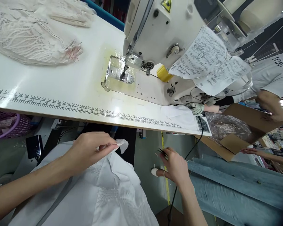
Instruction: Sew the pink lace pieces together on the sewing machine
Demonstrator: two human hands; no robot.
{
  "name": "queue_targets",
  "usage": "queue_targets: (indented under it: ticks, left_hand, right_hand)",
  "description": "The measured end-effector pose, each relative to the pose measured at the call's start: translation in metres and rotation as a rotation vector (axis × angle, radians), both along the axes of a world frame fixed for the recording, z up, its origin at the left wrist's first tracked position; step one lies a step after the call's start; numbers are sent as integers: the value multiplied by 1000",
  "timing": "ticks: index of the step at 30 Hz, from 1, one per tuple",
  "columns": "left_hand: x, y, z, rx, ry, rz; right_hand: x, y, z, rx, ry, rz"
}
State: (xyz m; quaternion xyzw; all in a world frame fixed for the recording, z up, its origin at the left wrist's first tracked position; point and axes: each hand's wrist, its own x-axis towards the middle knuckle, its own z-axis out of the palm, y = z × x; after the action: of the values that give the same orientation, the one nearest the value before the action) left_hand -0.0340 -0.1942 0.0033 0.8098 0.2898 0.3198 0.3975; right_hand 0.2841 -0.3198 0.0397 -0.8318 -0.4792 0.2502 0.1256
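My left hand (91,152) is closed in a pinch on the edge of a white garment (118,197), with a small flap of cloth standing out past the fingertips. The garment, with gathered stitching across it, spreads over my lap below the table edge. To the right and apart from the cloth, my right hand (178,169) is closed around small dark thread snips (163,153). Their two narrow tips point left; the rest is hidden in my fingers.
Ahead stands a sewing machine (165,28) on a white table (85,84) with a printed ruler. Lacy white pieces (33,37) lie at left, above a purple basket (19,125). At right are a cardboard box (235,146), blue fabric (238,188) and a person (273,75).
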Motion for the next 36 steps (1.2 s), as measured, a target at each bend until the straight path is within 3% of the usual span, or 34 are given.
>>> queue_targets:
  ticks: [2, 5, 10, 14, 17, 21, 24, 30, 36]
  left_hand:
    - [3, 2, 4, -283, 52, -37]
    - [9, 4, 8, -507, 102, -78]
    - [17, 5, 14, -645, 126, -135]
    - [21, 9, 16, -704, 101, -137]
    - [24, 11, 14, -756, 96, -148]
    - [27, 10, 13, -791, 84, -151]
    - [30, 8, 15, -792, 96, -168]
    - [31, 6, 17, -653, 144, -145]
    - [31, 2, 14, -574, 146, -124]
  right_hand:
    - [5, -9, 1, 61, -152, -18]
    - [-27, -5, 4, 252, 105, 120]
    - [-105, 32, -1, 622, 450, 342]
    - [-121, 44, -14, 885, 460, 415]
    - [-113, 43, -19, 874, 408, 500]
    - [-104, 47, -21, 799, 437, 307]
    - [-102, 52, -22, 786, 486, 309]
    - [-99, 56, -23, 738, 527, 364]
    - [-103, 60, -18, 678, 591, 288]
